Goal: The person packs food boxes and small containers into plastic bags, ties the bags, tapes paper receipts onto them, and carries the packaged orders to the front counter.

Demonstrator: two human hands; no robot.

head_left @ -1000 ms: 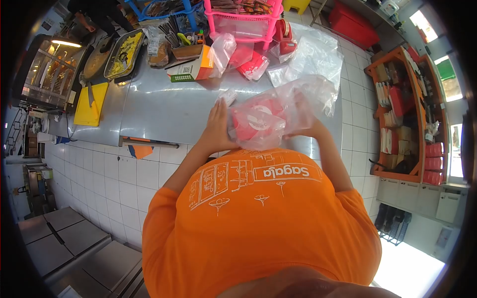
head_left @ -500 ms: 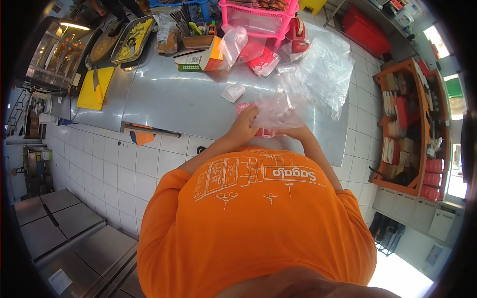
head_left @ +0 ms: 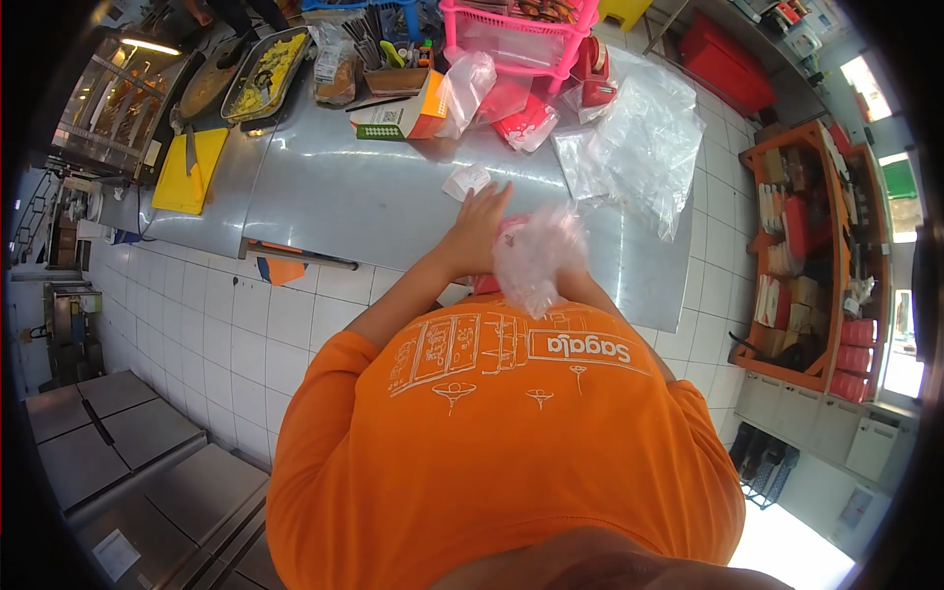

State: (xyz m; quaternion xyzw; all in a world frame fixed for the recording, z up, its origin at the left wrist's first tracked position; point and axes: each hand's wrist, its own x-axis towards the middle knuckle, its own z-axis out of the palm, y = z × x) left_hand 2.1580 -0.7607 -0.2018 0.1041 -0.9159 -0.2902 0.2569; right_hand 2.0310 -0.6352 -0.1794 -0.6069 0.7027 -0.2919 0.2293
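Note:
A clear plastic bag (head_left: 539,261) with something pink in it is at the table's near edge, close to my shirt. My left hand (head_left: 476,228) lies against its left side with the fingers spread apart. My right hand (head_left: 572,282) is at the right side of the bag, its fingers hidden behind the plastic. Just beyond my left fingertips lies a small white paper slip (head_left: 466,181) on the steel table (head_left: 334,197).
Flat clear plastic bags (head_left: 644,128) cover the table's right end. At the back stand a pink basket (head_left: 516,44), a red tape dispenser (head_left: 595,74) and an orange-green box (head_left: 401,113). On the left are a yellow board (head_left: 187,177) with a knife and a food tray (head_left: 267,79).
The bag, wide and spread out earlier, is now bunched up nearer my body. My left fingers have opened outward, and the white slip, partly covered at first, is in plain view.

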